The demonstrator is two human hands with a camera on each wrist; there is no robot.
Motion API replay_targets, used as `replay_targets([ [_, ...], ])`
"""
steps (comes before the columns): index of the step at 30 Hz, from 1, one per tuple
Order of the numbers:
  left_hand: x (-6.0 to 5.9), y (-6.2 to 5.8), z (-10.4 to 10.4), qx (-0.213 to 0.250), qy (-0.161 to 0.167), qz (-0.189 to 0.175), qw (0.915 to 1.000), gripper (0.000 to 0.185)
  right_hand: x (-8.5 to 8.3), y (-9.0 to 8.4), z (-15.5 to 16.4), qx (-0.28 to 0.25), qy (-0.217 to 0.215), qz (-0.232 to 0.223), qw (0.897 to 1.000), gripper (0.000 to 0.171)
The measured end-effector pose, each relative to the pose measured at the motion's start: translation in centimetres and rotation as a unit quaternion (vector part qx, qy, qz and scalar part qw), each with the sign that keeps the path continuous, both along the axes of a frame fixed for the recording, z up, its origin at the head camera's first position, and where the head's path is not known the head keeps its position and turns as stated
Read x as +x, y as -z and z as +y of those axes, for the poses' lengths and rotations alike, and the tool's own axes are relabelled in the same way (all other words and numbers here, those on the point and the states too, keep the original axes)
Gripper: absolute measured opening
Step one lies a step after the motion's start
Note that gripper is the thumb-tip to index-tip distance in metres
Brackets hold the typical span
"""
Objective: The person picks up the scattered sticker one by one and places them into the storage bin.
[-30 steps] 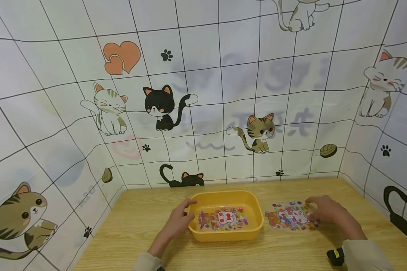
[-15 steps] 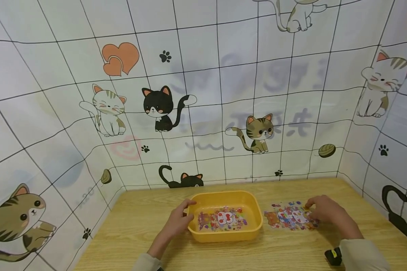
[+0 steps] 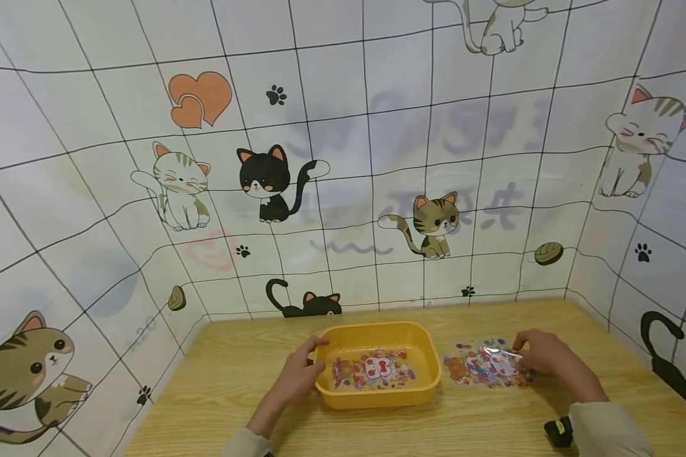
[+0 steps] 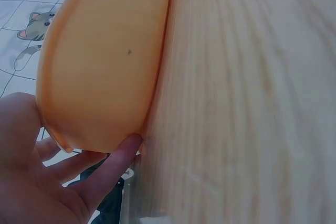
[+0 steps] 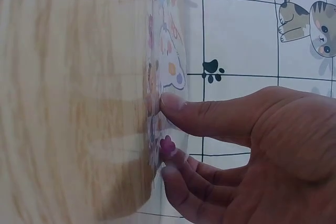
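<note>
The right hand (image 3: pixel 543 360) pinched the right edge of the clear sticker sheet (image 3: pixel 488 368) between thumb and fingertips and, where a moment earlier the sheet had lain flat on the wooden table (image 3: pixel 234 374), its far right corner had now come up, which suggested a lift was beginning. The left hand (image 3: pixel 297 377) had stayed where it was, fingers curled round the left rim of the yellow tray (image 3: pixel 377 397), in which another sticker sheet (image 3: pixel 374 370) lay just left of the one being raised.
</note>
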State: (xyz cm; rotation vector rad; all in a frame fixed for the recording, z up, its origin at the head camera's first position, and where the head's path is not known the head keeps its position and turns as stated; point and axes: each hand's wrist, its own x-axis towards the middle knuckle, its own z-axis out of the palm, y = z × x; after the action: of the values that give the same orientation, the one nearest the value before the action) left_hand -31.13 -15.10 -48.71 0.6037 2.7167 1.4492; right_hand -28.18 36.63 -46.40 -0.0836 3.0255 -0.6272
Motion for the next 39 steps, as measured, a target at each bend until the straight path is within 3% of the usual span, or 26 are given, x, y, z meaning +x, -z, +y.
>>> replay_targets([
  [6, 0.00, -0.08, 0.03, 0.003, -0.003, -0.001, 1.0000, 0.045, -0.02, -0.07, -0.01, 0.012, -0.003, 0.021, 1.000, 0.036],
  [10, 0.02, -0.07, 0.01, 0.002, -0.005, 0.000, 1.0000, 0.045, -0.03, -0.13, -0.01, -0.009, 0.005, 0.010, 1.000, 0.040],
  [20, 0.11, -0.07, -0.01, -0.002, -0.009, -0.001, 1.0000, 0.045, 0.52, -0.16, 0.15, -0.125, 0.014, -0.024, 0.992, 0.020],
  [32, 0.23, 0.02, 0.03, 0.002, -0.010, -0.005, 0.9999, 0.044, 0.35, -0.21, 0.60, -0.140, 0.020, -0.007, 0.990, 0.011],
  [39, 0.16, 0.08, 0.12, 0.005, -0.009, -0.006, 0.9999, 0.044, 0.37, -0.86, 0.71, -0.164, 0.030, -0.026, 0.986, 0.012],
])
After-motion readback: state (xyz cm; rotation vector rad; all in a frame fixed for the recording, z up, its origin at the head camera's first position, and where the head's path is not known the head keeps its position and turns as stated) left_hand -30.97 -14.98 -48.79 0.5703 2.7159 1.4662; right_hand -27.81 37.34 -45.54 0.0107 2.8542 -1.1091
